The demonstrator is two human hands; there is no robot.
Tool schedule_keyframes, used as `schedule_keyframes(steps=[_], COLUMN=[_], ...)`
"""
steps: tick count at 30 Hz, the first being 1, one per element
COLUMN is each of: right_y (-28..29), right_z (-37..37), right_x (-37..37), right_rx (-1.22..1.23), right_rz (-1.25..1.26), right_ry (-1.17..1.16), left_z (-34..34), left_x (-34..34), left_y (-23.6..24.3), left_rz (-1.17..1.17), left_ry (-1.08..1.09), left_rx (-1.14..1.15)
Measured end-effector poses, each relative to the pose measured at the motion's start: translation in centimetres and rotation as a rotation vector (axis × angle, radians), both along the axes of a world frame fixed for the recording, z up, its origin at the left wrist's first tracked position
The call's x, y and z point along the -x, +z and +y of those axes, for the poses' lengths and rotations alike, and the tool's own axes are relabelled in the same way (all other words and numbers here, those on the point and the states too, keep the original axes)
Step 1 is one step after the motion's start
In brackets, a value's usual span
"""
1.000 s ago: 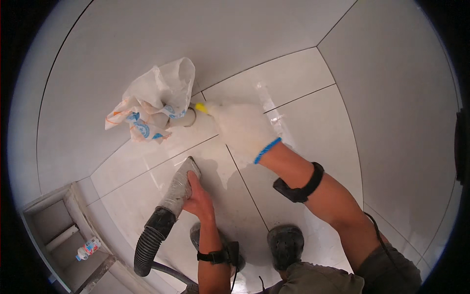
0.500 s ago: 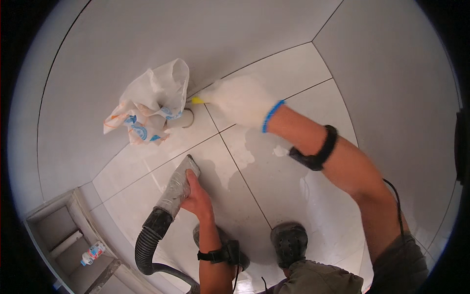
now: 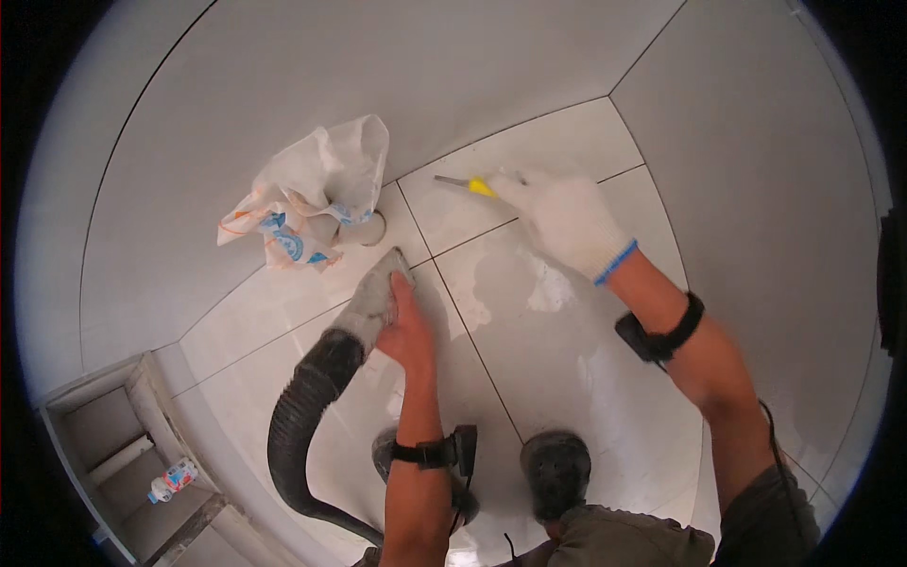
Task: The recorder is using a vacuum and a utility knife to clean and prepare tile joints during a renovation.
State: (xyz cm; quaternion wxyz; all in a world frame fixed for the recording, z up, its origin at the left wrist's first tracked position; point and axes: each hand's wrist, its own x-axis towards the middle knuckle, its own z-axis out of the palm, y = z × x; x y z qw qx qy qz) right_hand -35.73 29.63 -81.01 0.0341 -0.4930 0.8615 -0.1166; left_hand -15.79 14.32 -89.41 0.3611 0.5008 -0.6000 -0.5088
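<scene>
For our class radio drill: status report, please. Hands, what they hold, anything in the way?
Left hand gripping hose nozzle. Gloved right hand holding yellow-handled tool. Possible obstacle: plastic bag left of the tool, by the wall.

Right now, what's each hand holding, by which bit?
Left hand: a grey tapered nozzle on a black ribbed hose, by its side. White-gloved right hand: a thin metal tool, by its yellow handle.
</scene>
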Motion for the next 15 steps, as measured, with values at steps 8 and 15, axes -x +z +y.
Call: schedule_keyframes(steps=[8, 15], right_y=[-2.8, -6.5], right_z=[8.0, 15.2], right_x=[-5.6, -9.5], right_rx=[0.200, 0.241], right_rz=[-0.161, 0.067], right_ry=[-0.432, -0.615], left_z=[-2.9, 0.9], left_x=[8.4, 14.6], left_y=[-3.2, -3.3], left_rz=[0.038, 0.125], left_ry=[0.143, 0.302], left_rx=[0.444, 0.173])
